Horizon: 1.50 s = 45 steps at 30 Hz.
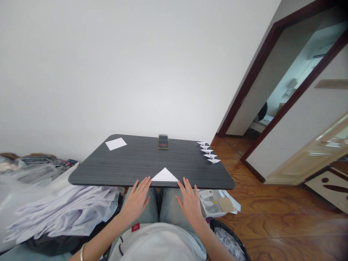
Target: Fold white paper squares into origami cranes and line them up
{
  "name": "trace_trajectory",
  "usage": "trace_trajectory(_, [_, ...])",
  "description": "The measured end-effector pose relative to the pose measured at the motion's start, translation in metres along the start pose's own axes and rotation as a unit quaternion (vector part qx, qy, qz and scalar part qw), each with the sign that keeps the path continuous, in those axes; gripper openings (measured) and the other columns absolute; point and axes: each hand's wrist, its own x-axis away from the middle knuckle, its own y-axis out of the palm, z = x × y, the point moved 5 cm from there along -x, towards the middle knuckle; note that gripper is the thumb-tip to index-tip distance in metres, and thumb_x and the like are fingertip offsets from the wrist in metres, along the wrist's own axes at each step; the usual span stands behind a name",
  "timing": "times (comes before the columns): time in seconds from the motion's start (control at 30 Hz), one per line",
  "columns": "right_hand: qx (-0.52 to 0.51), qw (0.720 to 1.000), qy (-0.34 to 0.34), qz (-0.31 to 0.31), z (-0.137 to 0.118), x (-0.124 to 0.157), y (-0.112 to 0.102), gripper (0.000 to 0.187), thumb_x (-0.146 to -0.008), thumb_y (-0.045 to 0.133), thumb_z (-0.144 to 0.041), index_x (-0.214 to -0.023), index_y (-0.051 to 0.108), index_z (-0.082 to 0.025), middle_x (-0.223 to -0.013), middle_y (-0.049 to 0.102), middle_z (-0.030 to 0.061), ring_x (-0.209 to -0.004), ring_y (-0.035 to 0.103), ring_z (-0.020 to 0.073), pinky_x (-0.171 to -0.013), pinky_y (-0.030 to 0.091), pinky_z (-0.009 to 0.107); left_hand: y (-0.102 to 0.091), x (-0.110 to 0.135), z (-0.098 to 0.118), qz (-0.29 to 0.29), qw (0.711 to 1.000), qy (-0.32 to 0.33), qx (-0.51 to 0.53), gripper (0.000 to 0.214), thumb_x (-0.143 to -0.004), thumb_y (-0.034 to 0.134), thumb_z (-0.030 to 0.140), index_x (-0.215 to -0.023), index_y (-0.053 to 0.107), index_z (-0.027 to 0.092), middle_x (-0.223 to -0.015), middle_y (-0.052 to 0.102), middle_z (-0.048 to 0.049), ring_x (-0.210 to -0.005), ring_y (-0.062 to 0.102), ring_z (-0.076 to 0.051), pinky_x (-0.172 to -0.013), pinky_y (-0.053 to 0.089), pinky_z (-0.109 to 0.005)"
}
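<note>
A white sheet of paper folded into a triangle [165, 175] lies flat at the near edge of the dark table [136, 159], its point facing away from me. My left hand [138, 198] rests at its left corner, fingers stretched out over the table edge. At the right corner lies my right hand [189, 199], its fingers spread and the fingertips touching or very near the paper. Neither hand grasps anything. Several folded white paper cranes [209, 151] stand in a row along the table's right side. A flat white paper sheet [116, 144] sits at the far left.
A small framed screen or phone [163, 142] stands at the table's back, by the white wall. Piled light cloth [62, 210] is at the left. Below the table's right side are a white box [214, 203] and a dark bin [231, 241] holding white scraps.
</note>
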Motion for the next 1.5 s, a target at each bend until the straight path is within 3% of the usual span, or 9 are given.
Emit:
trace_trajectory(0.27, [0.005,1.000,-0.001,0.007,0.000,0.003,0.004,0.054,-0.079,0.043,-0.022,-0.131,0.032,-0.017,-0.140,0.028,0.0104,-0.128,0.024,0.0237,-0.102,0.016,0.047,-0.003,-0.001,-0.002,-0.016,1.000,0.007,-0.001,0.049,-0.079,0.042,0.021,-0.127,0.035,0.014,-0.135,0.038,-0.0117,-0.123,0.036,-0.023,-0.100,0.027,-0.045])
trace_trajectory(0.47, [0.011,1.000,0.006,0.016,-0.001,0.005,0.010,0.057,-0.078,0.044,-0.025,-0.133,0.030,-0.017,-0.142,0.024,0.0095,-0.130,0.018,0.0236,-0.104,0.008,0.047,-0.019,-0.034,0.015,0.009,0.997,0.008,0.077,0.046,-0.085,0.038,0.026,-0.130,0.030,0.016,-0.136,0.037,-0.0091,-0.123,0.035,-0.019,-0.102,0.028,-0.039])
trace_trajectory(0.6, [0.015,1.000,0.011,0.019,-0.002,0.005,0.011,0.060,-0.078,0.044,-0.025,-0.135,0.025,-0.016,-0.143,0.021,0.0088,-0.131,0.015,0.0225,-0.104,0.006,0.047,-0.003,-0.064,0.021,-0.010,0.993,0.038,0.114,0.041,-0.086,0.039,0.026,-0.126,0.037,0.020,-0.135,0.040,-0.0073,-0.120,0.040,-0.018,-0.100,0.033,-0.037])
trace_trajectory(0.77, [0.007,1.000,0.012,0.023,-0.002,0.004,0.009,0.066,-0.076,0.044,-0.021,-0.136,0.019,-0.014,-0.143,0.021,0.0091,-0.131,0.016,0.0230,-0.104,0.006,0.047,0.022,-0.087,0.011,-0.023,0.989,0.050,0.136,0.036,-0.083,0.046,0.036,-0.112,0.053,0.017,-0.122,0.054,-0.0100,-0.113,0.049,-0.020,-0.095,0.039,-0.036])
trace_trajectory(0.93, [-0.020,0.999,0.011,0.036,-0.003,0.004,0.008,0.067,-0.076,0.045,-0.020,-0.136,0.018,-0.012,-0.141,0.024,0.0115,-0.130,0.018,0.0248,-0.104,0.007,0.049,0.024,-0.092,0.005,0.006,0.988,0.074,0.136,0.026,-0.087,0.039,0.028,-0.102,0.058,0.018,-0.105,0.064,-0.0070,-0.099,0.059,-0.018,-0.084,0.047,-0.030])
trace_trajectory(1.1, [-0.103,0.993,0.014,0.057,0.000,0.003,0.007,0.061,-0.082,0.043,-0.028,-0.136,0.019,-0.013,-0.138,0.032,0.0124,-0.128,0.023,0.0253,-0.103,0.011,0.051,0.019,-0.094,-0.007,0.037,0.988,0.050,0.138,0.027,-0.089,0.034,0.024,-0.103,0.057,0.019,-0.098,0.067,-0.0040,-0.085,0.064,-0.015,-0.075,0.050,-0.027])
trace_trajectory(1.3, [-0.275,0.948,0.034,0.157,0.011,-0.043,-0.012,0.049,-0.088,0.037,-0.033,-0.133,0.026,-0.016,-0.134,0.037,0.0122,-0.124,0.033,0.0204,-0.098,0.032,0.040,0.007,-0.110,-0.016,0.085,0.988,0.039,0.123,0.029,-0.089,0.034,0.025,-0.105,0.057,0.016,-0.104,0.065,-0.0071,-0.095,0.060,-0.016,-0.081,0.048,-0.030])
trace_trajectory(1.4, [-0.252,0.947,-0.040,0.193,0.007,-0.079,-0.021,0.038,-0.086,0.042,-0.029,-0.123,0.043,-0.018,-0.129,0.043,0.0116,-0.121,0.037,0.0213,-0.097,0.033,0.041,0.003,-0.117,-0.012,0.089,0.987,0.070,0.116,0.024,-0.088,0.038,0.023,-0.098,0.059,0.018,-0.100,0.066,-0.0047,-0.093,0.060,-0.015,-0.081,0.047,-0.029])
trace_trajectory(1.5, [-0.209,0.949,-0.129,0.197,-0.003,-0.103,-0.021,0.018,-0.084,0.048,-0.024,-0.093,0.063,-0.021,-0.119,0.052,0.0080,-0.119,0.038,0.0221,-0.095,0.033,0.041,0.001,-0.119,-0.011,0.096,0.986,0.085,0.105,0.022,-0.087,0.040,0.023,-0.096,0.060,0.019,-0.096,0.067,-0.0048,-0.090,0.060,-0.016,-0.079,0.047,-0.030])
